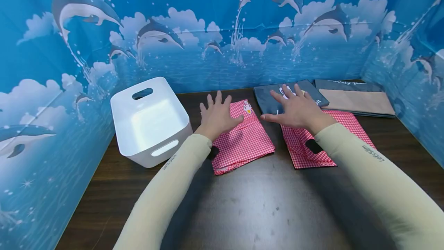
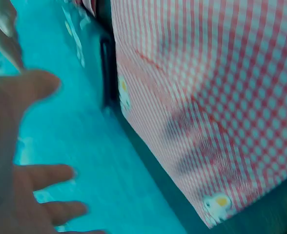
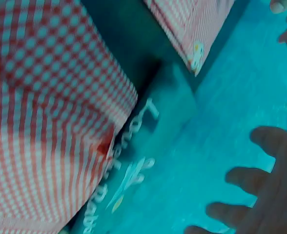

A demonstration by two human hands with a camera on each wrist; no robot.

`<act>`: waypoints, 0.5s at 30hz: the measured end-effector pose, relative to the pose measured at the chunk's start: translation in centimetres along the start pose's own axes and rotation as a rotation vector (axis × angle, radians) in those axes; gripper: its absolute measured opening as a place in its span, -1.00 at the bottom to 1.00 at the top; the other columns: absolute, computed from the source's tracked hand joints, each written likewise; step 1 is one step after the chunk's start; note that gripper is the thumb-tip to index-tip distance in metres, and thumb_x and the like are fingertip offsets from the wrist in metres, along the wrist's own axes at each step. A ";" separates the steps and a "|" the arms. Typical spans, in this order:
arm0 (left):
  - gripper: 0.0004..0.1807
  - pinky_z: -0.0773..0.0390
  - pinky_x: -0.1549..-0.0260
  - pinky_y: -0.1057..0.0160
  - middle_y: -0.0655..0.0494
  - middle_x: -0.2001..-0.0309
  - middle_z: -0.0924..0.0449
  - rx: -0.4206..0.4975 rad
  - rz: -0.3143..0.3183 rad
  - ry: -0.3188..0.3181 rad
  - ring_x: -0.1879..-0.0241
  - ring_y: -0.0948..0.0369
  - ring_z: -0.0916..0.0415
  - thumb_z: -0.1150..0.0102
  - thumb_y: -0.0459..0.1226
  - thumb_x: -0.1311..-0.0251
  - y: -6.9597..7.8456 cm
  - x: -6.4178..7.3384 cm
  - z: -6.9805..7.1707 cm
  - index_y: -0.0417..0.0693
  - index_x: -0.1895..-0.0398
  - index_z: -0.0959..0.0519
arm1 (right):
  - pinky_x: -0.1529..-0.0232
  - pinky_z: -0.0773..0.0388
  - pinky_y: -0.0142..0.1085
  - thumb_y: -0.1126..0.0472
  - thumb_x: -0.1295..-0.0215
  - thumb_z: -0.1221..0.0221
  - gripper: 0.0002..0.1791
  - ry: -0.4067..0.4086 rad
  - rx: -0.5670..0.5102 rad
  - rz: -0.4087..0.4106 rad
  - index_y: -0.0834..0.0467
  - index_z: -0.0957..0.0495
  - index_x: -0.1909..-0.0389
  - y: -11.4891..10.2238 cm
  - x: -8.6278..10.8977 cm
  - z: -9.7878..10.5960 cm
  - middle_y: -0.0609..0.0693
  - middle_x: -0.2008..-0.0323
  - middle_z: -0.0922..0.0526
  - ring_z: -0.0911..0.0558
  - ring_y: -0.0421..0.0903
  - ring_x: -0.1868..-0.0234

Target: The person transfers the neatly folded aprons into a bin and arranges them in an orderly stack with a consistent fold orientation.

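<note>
Fingers spread, my left hand (image 1: 216, 118) hovers over the far left part of a folded red-and-white checked cloth (image 1: 244, 147). The left wrist view shows that checked cloth (image 2: 251, 97) apart from the fingers, with small cartoon prints at its edge. My right hand (image 1: 300, 109), also spread and holding nothing, is above a folded dark grey cloth (image 1: 265, 101) and a second red checked cloth (image 1: 296, 147). White lettering and a rabbit-like print show on the grey cloth (image 3: 175, 100) in the right wrist view. The right forearm partly hides the second checked cloth.
A white plastic bin (image 1: 161, 84) with handle slots stands at the left. At the back right lies another folded dark cloth with a beige panel (image 1: 357, 99). A dolphin-printed blue curtain (image 1: 208, 68) borders the dark wooden table (image 1: 256, 211) at the back and sides.
</note>
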State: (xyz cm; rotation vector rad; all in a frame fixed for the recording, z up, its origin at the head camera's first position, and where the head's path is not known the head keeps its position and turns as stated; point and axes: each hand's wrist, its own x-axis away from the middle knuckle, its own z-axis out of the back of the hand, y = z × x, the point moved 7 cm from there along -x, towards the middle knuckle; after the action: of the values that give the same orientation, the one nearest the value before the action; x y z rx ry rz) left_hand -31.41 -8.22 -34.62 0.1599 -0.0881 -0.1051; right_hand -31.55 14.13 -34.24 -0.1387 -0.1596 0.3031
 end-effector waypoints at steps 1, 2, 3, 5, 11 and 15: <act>-0.02 0.01 -0.63 -0.43 -0.17 -0.77 0.07 -0.006 -0.007 -0.010 -0.74 -0.28 0.12 -0.22 0.27 -0.37 0.2 0.3 -0.1 0.07 -0.72 -0.19 | -0.61 0.10 0.49 -0.59 -0.40 -0.02 0.12 -0.009 0.004 0.018 -0.06 0.03 -0.77 -0.5 0.0 -0.3 0.32 -0.74 0.11 0.19 0.51 -0.72; -0.06 -0.06 -0.62 -0.41 -0.18 -0.74 -0.02 -0.014 -0.015 -0.021 -0.72 -0.27 0.03 -0.23 0.25 -0.38 0.4 0.7 -0.3 0.03 -0.69 -0.25 | -0.61 0.07 0.49 -0.58 -0.41 -0.03 0.11 -0.021 0.007 0.039 -0.05 0.02 -0.77 -1.0 0.1 -0.7 0.32 -0.74 0.09 0.16 0.51 -0.72; -0.09 -0.12 -0.61 -0.41 -0.19 -0.72 -0.09 -0.025 -0.024 -0.037 -0.70 -0.27 -0.04 -0.23 0.23 -0.40 0.6 1.1 -0.5 -0.01 -0.67 -0.30 | -0.61 0.03 0.48 -0.55 -0.42 -0.04 0.09 -0.037 0.011 0.059 -0.06 0.01 -0.77 -1.5 0.1 -1.1 0.32 -0.74 0.08 0.13 0.50 -0.72; -0.13 -0.21 -0.56 -0.42 -0.21 -0.67 -0.21 -0.050 -0.044 -0.072 -0.65 -0.25 -0.16 -0.24 0.21 -0.40 0.9 1.8 -1.1 -0.04 -0.62 -0.36 | -0.61 -0.01 0.46 -0.52 -0.44 -0.07 0.06 -0.076 0.012 0.093 -0.07 0.00 -0.77 -2.5 0.2 -1.9 0.30 -0.74 0.05 0.08 0.48 -0.72; -0.19 -0.29 -0.48 -0.49 -0.23 -0.59 -0.35 -0.059 -0.080 -0.189 -0.60 -0.25 -0.25 -0.30 0.17 -0.38 0.8 3.9 -3.2 -0.09 -0.55 -0.46 | -0.61 -0.11 0.42 -0.51 -0.44 -0.09 0.01 -0.155 0.034 0.171 -0.14 -0.07 -0.75 -5.1 0.8 -4.1 0.22 -0.74 -0.01 -0.02 0.42 -0.72; -0.20 -0.32 -0.47 -0.48 -0.22 -0.58 -0.37 -0.033 -0.084 -0.222 -0.60 -0.26 -0.25 -0.34 0.16 -0.37 0.5 4.8 -4.4 -0.10 -0.52 -0.48 | -0.57 -0.24 0.39 -0.42 -0.45 -0.17 -0.08 -0.202 0.025 0.226 -0.08 -0.26 -0.69 -6.3 1.3 -5.4 0.22 -0.71 -0.15 -0.14 0.37 -0.70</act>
State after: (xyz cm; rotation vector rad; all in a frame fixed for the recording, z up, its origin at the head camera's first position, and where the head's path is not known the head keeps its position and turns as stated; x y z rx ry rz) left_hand -26.21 -7.63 -38.47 0.1184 -0.3013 -0.2078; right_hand -27.56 7.93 -38.34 -0.1014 -0.3410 0.5441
